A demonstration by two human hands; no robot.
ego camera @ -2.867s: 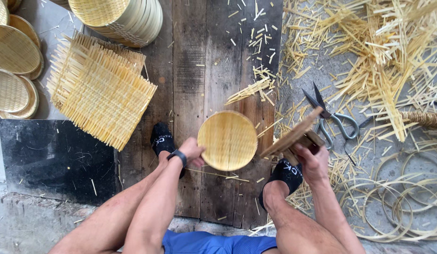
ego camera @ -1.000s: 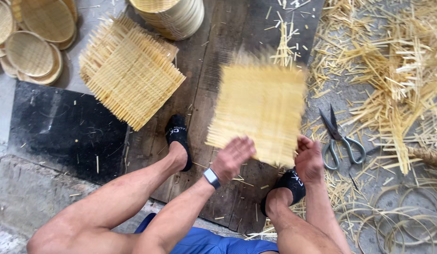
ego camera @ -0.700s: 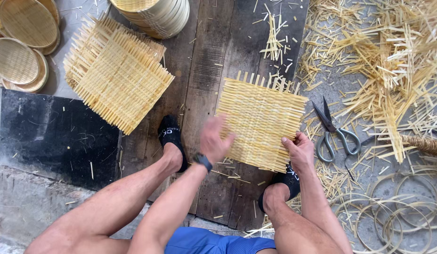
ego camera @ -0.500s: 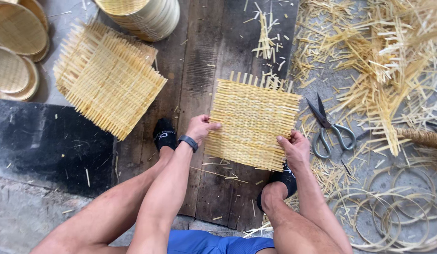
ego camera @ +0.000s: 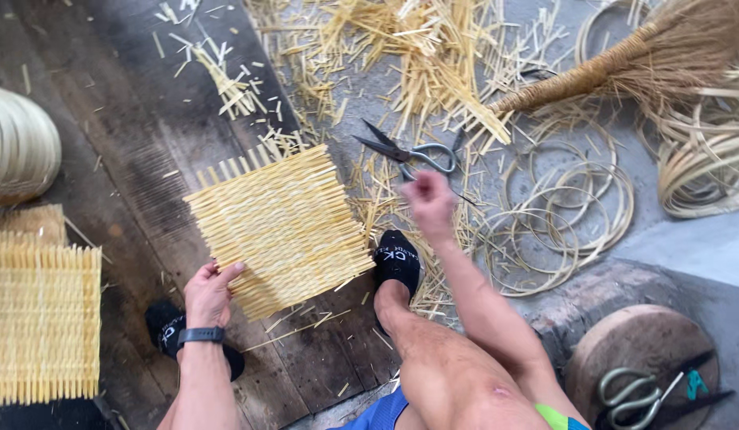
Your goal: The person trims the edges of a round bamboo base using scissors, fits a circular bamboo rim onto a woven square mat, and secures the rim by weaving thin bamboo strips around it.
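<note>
Head view: woven bamboo mat (ego camera: pixel 282 227) lying flat on the dark wooden floor (ego camera: pixel 130 143) at centre, held down at its seven o'clock corner by the left hand (ego camera: pixel 209 291), fingers spread loosely over the edge, pressing rather than clasping. Right hand (ego camera: pixel 429 203) at three o'clock of the mat, blurred, hovering just short of the scissors (ego camera: pixel 409 151) lying at one o'clock among bamboo offcuts (ego camera: pixel 433 72); cannot tell how far open, nothing visibly held. Seemingly at the fetching-a-tool stage, with trimming of the mat's ragged edge likely next, calling for a firm hold on the scissor handles. Bamboo rings (ego camera: pixel 561 199) at three o'clock; stacked mats (ego camera: pixel 39 318) at nine.
</note>
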